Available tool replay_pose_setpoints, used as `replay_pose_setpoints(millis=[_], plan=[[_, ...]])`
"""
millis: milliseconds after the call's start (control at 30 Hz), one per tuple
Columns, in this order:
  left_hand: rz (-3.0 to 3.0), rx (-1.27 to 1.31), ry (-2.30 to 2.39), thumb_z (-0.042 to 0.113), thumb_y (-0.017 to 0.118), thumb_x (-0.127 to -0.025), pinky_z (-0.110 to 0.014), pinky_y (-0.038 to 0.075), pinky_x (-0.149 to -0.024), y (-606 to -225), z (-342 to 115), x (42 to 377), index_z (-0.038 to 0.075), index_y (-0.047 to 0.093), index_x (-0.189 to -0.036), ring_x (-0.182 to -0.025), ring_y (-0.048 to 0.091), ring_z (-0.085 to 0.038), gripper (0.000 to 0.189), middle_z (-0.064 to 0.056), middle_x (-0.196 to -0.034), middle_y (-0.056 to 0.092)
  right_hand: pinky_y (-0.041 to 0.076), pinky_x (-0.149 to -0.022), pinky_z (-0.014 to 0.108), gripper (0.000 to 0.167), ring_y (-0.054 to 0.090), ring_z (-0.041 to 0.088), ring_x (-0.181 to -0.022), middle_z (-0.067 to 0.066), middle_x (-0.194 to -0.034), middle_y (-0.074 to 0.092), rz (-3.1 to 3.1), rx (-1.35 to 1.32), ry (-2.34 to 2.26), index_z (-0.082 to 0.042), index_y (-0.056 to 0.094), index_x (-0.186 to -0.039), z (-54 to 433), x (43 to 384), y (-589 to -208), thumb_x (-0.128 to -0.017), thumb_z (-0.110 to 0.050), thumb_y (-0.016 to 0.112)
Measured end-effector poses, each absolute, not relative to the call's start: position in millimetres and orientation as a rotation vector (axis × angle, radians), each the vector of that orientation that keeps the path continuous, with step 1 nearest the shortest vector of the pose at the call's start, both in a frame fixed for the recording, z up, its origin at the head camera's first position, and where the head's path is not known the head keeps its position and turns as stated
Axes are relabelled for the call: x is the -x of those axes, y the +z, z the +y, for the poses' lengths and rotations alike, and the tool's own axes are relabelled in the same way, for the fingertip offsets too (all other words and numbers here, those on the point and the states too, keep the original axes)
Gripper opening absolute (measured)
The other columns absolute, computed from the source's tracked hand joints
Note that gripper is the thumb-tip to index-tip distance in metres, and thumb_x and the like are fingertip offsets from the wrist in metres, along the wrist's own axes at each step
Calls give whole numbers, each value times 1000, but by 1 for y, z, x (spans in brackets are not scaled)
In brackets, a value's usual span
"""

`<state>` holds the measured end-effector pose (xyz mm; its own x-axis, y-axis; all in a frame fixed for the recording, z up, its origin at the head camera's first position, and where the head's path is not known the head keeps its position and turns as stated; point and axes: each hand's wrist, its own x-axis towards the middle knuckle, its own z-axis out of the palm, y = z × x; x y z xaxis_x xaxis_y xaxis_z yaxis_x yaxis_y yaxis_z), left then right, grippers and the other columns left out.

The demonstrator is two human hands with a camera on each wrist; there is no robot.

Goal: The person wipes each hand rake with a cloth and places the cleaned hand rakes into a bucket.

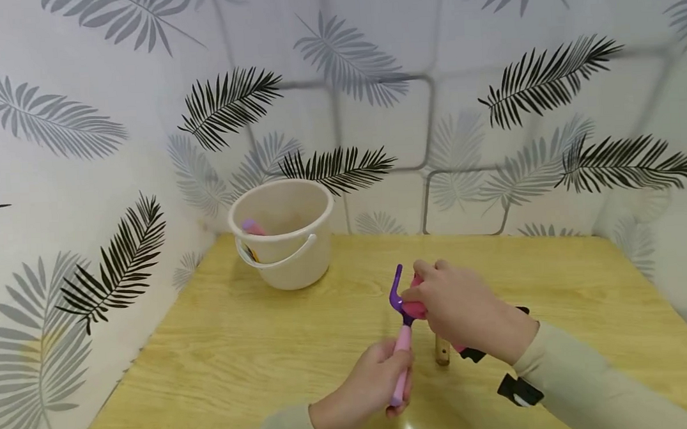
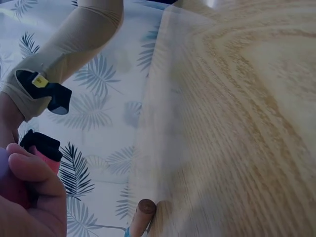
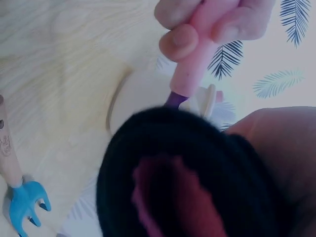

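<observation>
- purple tool [image 1: 405, 337] w/ pink handle: held over surface [image 1: 212, 374]
- L hand [image 1: 369, 374]: gripping handle
- R hand [image 1: 461, 304]: holding pink/blk cloth [image 1: 415, 310] at tool's neck
- blue fork [image 3: 23, 200]: on surface, nr R hand
- wht bucket [image 1: 296, 268]: back L

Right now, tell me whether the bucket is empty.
Not empty: the head view shows a pink-and-purple item inside the bucket; its bottom is hidden, so I cannot tell how full.

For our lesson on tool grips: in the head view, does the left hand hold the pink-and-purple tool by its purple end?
No, the left hand grips the pink handle, leaving the purple end free of its fingers.
</observation>
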<state>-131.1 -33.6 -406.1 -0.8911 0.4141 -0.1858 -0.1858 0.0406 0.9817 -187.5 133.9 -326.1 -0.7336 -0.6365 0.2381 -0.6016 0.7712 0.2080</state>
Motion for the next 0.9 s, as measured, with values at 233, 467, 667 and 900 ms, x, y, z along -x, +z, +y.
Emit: replay_pose_setpoints(millis=[233, 467, 667, 900], plan=[[1909, -286, 1882, 22, 48, -103, -19, 36, -34, -402, -37, 126, 4, 51, -96, -38, 45, -11, 20, -2, -57, 52, 40, -37, 24, 23, 55, 20, -75, 1, -94, 59, -2576, -1025, -192, -30, 76, -93, 132, 171, -320, -79, -13, 80], [1938, -314, 1866, 22, 48, -102, -19, 38, -34, -405, -36, 127, 5, 51, -91, -38, 45, -11, 21, -2, -56, 53, 42, -39, 26, 13, 56, 21, -78, 0, -96, 61, -2555, -1043, -126, -28, 74, -86, 130, 158, -319, -82, -18, 80], [1979, -347, 1827, 23, 48, -103, -20, 39, -35, -405, -36, 123, 4, 51, -97, -39, 46, -13, 20, -3, -57, 53, 42, -40, 25, 20, 52, 19, -74, 0, -93, 58, -2558, -995, -97, -28, 73, -84, 130, 161, -325, -79, -9, 77], [2056, -406, 1761, 25, 47, -103, -21, 38, -36, -408, -38, 116, 5, 50, -96, -40, 45, -13, 21, -1, -55, 53, 46, -39, 33, 31, 55, 26, -79, 5, -102, 60, -2535, -933, -182, -27, 75, -95, 128, 176, -337, -73, -6, 74]])
